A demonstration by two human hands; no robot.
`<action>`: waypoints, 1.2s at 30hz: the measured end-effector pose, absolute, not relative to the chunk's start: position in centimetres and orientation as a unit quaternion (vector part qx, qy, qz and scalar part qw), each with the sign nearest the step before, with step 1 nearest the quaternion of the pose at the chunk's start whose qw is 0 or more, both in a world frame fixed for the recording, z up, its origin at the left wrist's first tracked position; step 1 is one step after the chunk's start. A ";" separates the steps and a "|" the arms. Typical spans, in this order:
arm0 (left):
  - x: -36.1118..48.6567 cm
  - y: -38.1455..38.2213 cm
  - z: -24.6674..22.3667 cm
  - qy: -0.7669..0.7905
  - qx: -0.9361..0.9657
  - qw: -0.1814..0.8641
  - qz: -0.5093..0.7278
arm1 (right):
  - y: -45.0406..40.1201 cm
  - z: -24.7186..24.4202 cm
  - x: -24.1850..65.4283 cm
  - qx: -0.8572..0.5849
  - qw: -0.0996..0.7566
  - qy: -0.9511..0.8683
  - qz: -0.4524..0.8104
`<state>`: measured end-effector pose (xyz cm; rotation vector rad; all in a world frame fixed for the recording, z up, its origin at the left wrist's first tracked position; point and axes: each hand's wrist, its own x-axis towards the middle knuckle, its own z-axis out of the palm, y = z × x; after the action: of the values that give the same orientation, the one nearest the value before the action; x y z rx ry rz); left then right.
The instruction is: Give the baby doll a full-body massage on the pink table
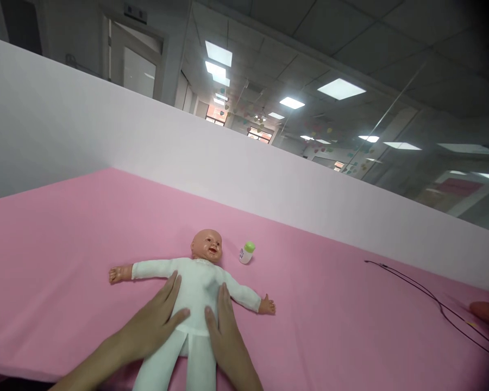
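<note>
A baby doll [198, 293] in a white cloth body lies on its back on the pink table cover [318, 326], arms spread wide and head toward the white partition. My left hand [158, 315] rests along the doll's left-in-view side, fingers stretched out and thumb apart on the belly. On the opposite side of the torso, my right hand [226, 326] lies with straight fingers along the side and its thumb on the belly. Both hands touch the doll without wrapping round it. A small white bottle with a green cap [247, 253] stands beside the doll's head.
Behind the table runs a white partition [228, 168] with glass above its right part. A thin black cable [427, 293] trails across the right side of the cover. Near the right edge lies a reddish-brown rounded object [487, 313], partly cut off.
</note>
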<state>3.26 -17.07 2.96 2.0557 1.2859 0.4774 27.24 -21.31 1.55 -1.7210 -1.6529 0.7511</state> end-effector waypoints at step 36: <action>6.8 -13.4 2.7 0.426 0.840 0.234 0.241 | -17.7 3.6 26.6 -0.663 0.304 -0.611 0.307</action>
<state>6.81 -13.42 2.72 2.3057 1.1693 0.6612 26.58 -17.69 3.64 -1.7556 -1.6189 0.8134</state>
